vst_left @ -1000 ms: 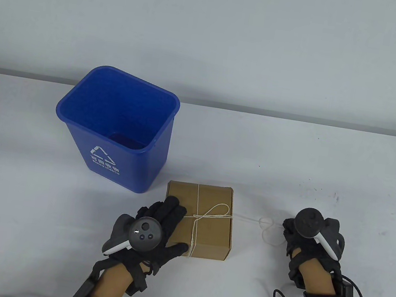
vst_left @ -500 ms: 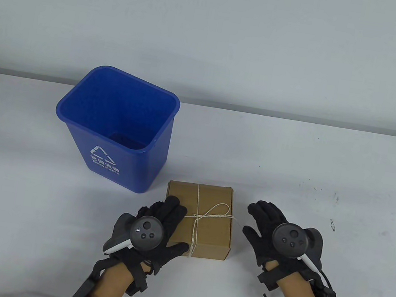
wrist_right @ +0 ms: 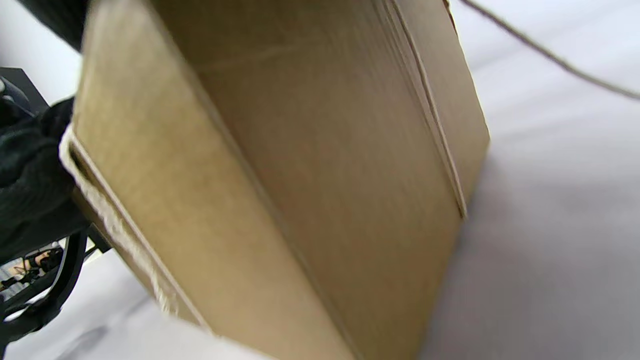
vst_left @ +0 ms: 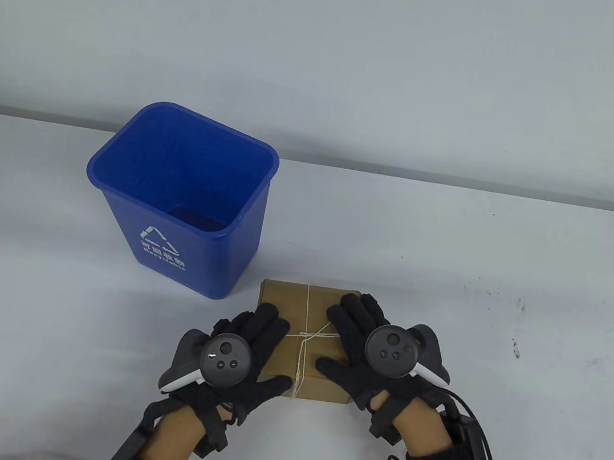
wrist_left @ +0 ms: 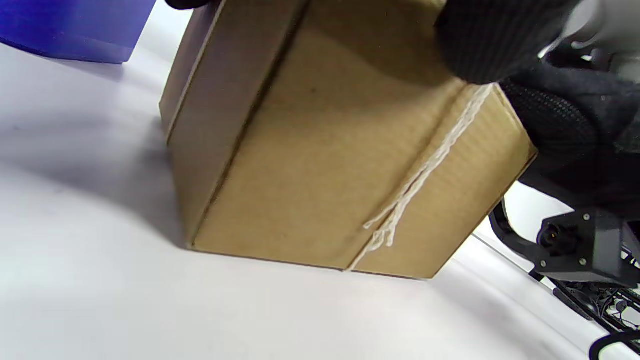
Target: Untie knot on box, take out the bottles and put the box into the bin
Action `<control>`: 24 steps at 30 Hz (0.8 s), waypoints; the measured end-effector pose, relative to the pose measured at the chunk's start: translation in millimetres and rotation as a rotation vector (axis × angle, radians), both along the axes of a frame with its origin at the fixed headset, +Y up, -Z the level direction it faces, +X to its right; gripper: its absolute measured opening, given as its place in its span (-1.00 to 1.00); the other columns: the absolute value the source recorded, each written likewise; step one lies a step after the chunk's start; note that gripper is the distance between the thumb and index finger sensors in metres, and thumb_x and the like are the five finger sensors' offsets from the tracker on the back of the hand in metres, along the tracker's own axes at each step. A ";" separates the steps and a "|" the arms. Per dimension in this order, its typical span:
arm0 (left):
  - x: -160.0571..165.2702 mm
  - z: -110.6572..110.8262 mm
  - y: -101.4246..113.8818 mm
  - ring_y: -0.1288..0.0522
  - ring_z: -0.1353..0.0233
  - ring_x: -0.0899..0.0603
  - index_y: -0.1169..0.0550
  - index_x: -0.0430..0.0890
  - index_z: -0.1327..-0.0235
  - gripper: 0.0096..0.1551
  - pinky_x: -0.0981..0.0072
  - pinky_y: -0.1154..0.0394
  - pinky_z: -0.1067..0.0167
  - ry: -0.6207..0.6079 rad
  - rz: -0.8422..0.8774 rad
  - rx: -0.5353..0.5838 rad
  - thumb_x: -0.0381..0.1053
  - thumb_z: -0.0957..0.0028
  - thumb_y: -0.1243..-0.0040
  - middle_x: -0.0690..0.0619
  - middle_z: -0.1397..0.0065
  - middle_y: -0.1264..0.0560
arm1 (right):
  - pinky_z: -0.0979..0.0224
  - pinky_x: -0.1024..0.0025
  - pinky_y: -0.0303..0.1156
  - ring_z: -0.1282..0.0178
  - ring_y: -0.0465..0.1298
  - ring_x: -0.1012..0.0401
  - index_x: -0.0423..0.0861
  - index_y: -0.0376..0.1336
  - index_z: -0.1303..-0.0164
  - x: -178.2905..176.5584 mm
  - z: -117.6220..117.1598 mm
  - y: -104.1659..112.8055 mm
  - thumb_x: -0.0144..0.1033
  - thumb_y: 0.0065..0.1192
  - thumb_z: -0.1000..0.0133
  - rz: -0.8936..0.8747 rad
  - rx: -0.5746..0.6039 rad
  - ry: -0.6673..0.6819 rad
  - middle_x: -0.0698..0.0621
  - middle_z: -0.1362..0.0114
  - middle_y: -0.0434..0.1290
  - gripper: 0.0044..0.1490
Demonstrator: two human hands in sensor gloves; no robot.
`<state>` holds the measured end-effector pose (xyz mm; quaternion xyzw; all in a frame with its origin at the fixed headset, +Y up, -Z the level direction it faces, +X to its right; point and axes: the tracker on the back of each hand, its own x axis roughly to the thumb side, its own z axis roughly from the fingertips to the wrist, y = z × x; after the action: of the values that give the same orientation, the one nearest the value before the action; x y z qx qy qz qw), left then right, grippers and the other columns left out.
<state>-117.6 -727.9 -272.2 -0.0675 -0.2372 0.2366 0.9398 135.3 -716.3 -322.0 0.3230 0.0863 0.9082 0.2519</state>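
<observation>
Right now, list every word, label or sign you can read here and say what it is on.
Bin: white recycling-arrows triangle, printed on the front.
Bin, under the triangle: a row of Chinese characters, too small to read.
Bin, lowest line: seems to read "Recyclable", but blurred.
Box: no print visible in any view.

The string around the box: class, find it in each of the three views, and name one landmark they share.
Table view: string crosses the box top, centre.
Left wrist view: runs down the box's near face, right of centre.
Right wrist view: along the left box edge.
Shared landmark: the box.
</observation>
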 end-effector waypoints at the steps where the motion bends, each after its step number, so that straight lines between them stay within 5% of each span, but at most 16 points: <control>1: 0.9 -0.1 1.0 0.12 -0.65 -0.58 0.20 0.12 -0.64 0.11 -0.67 0.19 -0.42 0.002 -0.007 0.006 0.44 -0.03 -0.04 0.05 -0.70 0.38 | -0.45 -0.47 -0.17 -0.61 -0.40 -0.32 -0.10 -0.27 -0.63 1.4 0.3 -2.4 0.33 0.00 -0.10 -0.058 0.019 -0.012 -0.13 -0.69 -0.42 0.13; 15: 27.6 -4.3 23.4 0.07 -0.62 -0.60 0.01 -0.03 -0.59 0.09 -0.65 0.12 -0.42 0.214 -0.073 0.032 0.53 0.00 -0.03 -0.07 -0.67 0.16 | -0.44 -0.47 -0.14 -0.60 -0.43 -0.31 -0.10 -0.28 -0.63 2.5 0.2 -5.7 0.33 -0.03 -0.10 -0.079 -0.014 -0.007 -0.10 -0.68 -0.45 0.12; 21: 38.2 -2.8 24.6 0.07 -0.59 -0.63 -0.04 -0.06 -0.53 -0.03 -0.65 0.11 -0.41 0.304 -0.052 0.047 0.40 -0.06 -0.07 -0.10 -0.62 0.12 | -0.44 -0.47 -0.14 -0.60 -0.44 -0.30 -0.08 -0.29 -0.63 3.6 1.1 -6.2 0.32 -0.04 -0.11 -0.081 -0.013 -0.008 -0.09 -0.68 -0.46 0.11; 24: 28.2 -1.7 19.0 0.09 -0.60 -0.61 -0.09 -0.01 -0.53 -0.13 -0.64 0.12 -0.41 0.294 0.092 0.028 0.30 -0.08 -0.12 -0.07 -0.64 0.12 | -0.44 -0.47 -0.15 -0.60 -0.44 -0.30 -0.09 -0.29 -0.63 3.4 1.0 -6.6 0.32 -0.03 -0.11 -0.085 -0.015 -0.008 -0.09 -0.68 -0.46 0.11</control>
<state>-89.4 -708.9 -273.9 -0.0082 -0.1031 0.2836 0.9533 138.8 -722.9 -320.9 0.3207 0.0783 0.8973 0.2931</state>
